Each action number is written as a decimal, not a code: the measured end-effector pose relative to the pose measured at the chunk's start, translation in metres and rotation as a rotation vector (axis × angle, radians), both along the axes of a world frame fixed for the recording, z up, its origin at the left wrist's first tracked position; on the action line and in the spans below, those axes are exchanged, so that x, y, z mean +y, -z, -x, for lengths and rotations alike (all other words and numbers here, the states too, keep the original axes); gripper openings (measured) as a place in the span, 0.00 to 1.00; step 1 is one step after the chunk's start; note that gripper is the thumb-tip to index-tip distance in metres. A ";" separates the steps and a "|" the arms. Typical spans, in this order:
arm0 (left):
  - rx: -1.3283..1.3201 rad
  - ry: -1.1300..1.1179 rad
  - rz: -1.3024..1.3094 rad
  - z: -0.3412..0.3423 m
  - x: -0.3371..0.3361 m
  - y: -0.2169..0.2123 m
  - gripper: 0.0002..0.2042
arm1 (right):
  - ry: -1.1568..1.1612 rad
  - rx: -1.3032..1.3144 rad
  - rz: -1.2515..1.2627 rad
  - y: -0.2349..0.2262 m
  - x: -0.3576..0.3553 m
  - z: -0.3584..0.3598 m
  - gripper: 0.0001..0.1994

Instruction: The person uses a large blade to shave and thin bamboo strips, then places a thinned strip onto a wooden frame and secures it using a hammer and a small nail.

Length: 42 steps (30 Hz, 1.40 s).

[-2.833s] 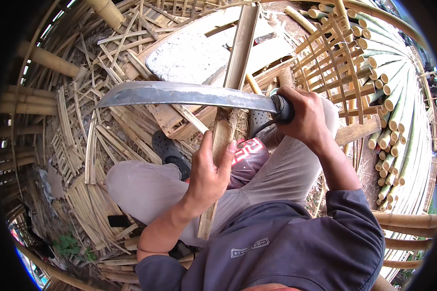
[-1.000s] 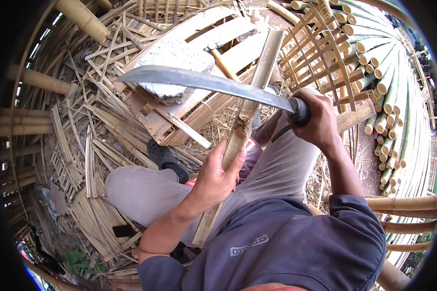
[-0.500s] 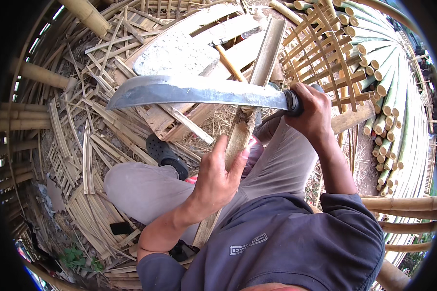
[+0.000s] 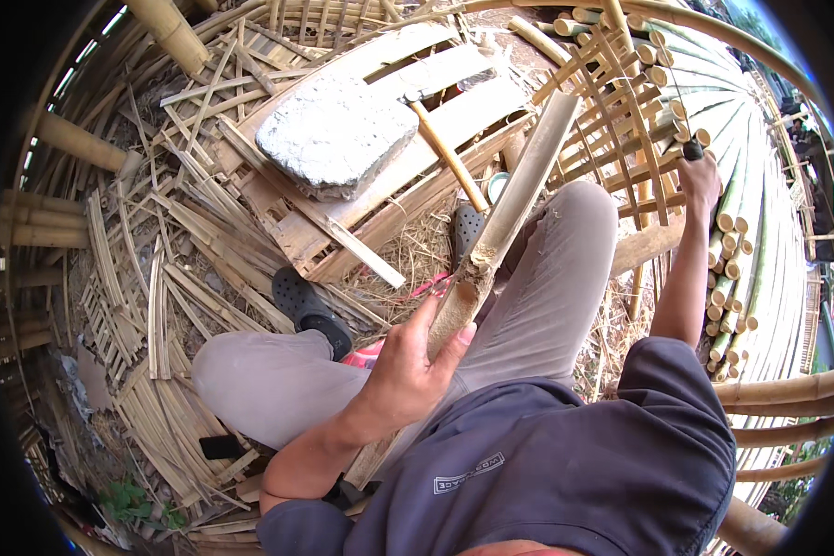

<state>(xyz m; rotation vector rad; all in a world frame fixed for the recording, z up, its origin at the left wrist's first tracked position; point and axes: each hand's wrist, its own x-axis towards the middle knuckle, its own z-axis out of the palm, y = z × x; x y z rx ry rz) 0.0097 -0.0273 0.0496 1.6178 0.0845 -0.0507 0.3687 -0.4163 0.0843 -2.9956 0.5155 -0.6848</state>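
My left hand is closed around a long split length of bamboo, thumb on one side and fingers on the other. The piece slants from beside my waist up past my raised knee, hollow side facing up, with a rough node partway along. Out to the right, my right hand grips the dark handle of a machete. Its blade is seen nearly edge-on as a thin dark line pointing away, apart from the bamboo.
A pale stone block rests on a low bamboo bench. A hammer leans there. Cut bamboo poles are stacked at right, beside a slatted lattice. Bamboo strips litter the left ground, near a black flat object.
My right hand has swung the machete away from the bamboo, out to the far right. My left hand keeps its grip, and the bamboo's far end has tilted to the right.
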 end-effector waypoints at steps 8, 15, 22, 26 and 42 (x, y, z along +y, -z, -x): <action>0.284 -0.116 0.305 -0.011 0.010 0.000 0.15 | -0.602 -0.157 -0.535 0.033 0.060 0.072 0.09; 0.143 -0.133 -0.027 -0.029 0.001 0.017 0.16 | -1.109 0.083 -0.545 0.026 0.158 0.137 0.09; 0.105 -0.105 -0.030 -0.024 -0.007 0.027 0.17 | -1.249 0.230 -0.314 0.025 0.186 0.162 0.18; -0.067 -0.121 -0.184 -0.020 -0.006 0.019 0.18 | -1.246 0.184 -0.324 0.029 0.192 0.169 0.20; -0.052 0.047 -0.124 0.000 -0.002 -0.017 0.18 | -0.552 -0.254 -0.109 -0.018 0.147 0.075 0.09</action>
